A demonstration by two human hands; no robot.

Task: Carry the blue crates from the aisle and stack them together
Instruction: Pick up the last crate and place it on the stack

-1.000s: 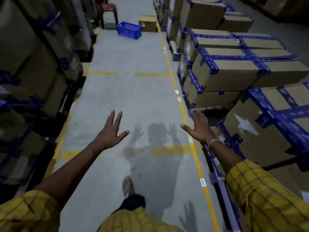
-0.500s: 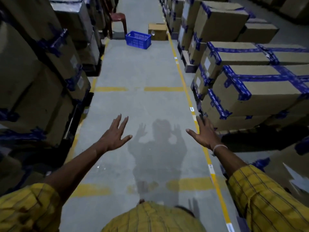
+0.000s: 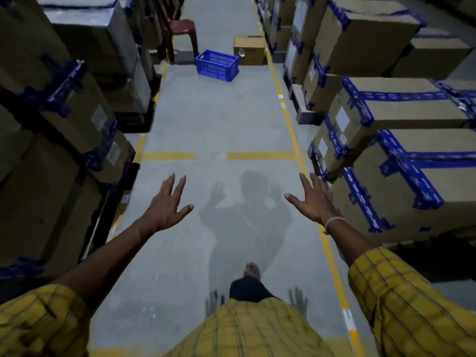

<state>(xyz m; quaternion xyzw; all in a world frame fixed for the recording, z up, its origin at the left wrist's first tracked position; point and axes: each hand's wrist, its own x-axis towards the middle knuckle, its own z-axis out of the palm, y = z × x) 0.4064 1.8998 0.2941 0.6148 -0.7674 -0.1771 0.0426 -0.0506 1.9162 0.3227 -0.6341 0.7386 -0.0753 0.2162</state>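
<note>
One blue plastic crate point(image 3: 217, 65) with perforated walls stands on the grey aisle floor far ahead, slightly left of centre. My left hand point(image 3: 166, 205) is stretched out in front of me, fingers spread, holding nothing. My right hand point(image 3: 313, 200) is also stretched forward with fingers apart and empty, a pale band on its wrist. Both hands are well short of the crate, over bare floor. My shadow lies on the floor between them.
Stacked cardboard boxes with blue tape point(image 3: 401, 150) line the right side; taller box stacks point(image 3: 67, 104) line the left. A loose cardboard box point(image 3: 249, 50) and a dark red plastic chair point(image 3: 183, 29) sit beside the crate. Yellow floor lines point(image 3: 261, 155) cross the aisle.
I have walked forward along the aisle; the blue crate looks nearer and larger, and the boxes on both sides have slid past. Both hands stay raised and empty.
</note>
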